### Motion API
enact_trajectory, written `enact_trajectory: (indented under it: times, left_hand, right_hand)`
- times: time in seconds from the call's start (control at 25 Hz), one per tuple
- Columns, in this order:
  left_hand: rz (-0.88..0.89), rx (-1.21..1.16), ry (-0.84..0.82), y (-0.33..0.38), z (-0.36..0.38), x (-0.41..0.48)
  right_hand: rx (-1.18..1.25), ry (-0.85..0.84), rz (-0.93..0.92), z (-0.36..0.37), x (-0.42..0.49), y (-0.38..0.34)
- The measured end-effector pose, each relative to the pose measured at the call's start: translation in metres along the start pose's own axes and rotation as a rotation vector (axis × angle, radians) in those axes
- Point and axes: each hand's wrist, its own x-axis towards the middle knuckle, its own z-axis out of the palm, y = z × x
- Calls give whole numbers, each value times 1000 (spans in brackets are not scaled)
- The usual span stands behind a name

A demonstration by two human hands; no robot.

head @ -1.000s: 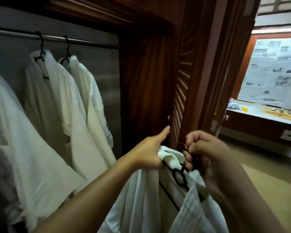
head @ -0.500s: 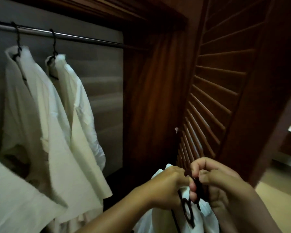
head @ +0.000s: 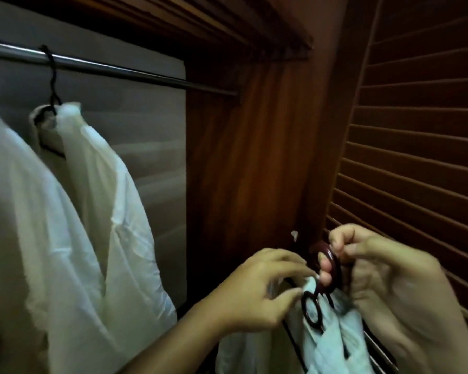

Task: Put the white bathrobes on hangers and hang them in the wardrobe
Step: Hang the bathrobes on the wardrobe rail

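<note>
Progress: two robes (head: 87,211) are hanging on rail (head: 146,74) | third robe (head: 330,346), seemingly on hanger (head: 320,249), is sitting low beside door (head: 416,157), not yet hung | right hand (head: 384,279) is gripping hanger | left hand (head: 260,290) is half-curling at collar, grip unclear

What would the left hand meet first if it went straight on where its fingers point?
Probably the white bathrobe, bunched just ahead of the left hand; the dark hanger gripped by the right hand lies right behind. Blur hides whether they touch.

rail (head: 152,76) bare right (robe (head: 92,211) left)
</note>
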Motion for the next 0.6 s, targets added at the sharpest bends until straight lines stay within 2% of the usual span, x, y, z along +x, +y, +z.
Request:
enact_trajectory:
  times: [0.24, 0.36, 0.48, 0.6]
  left_hand:
    - [56, 7, 344, -28, -35, 19]
    - [-29, -11, 559, -55, -34, 32]
    - [-163, 102, 759, -88, -34, 37]
    - [-191, 299, 1008, -132, -42, 52]
  right_hand:
    - [48, -27, -88, 38, 75, -9]
    - [91, -97, -62, 54, 125, 3]
    - [142, -193, -29, 64, 175, 24]
    - [150, -349, 33, 66, 239, 48]
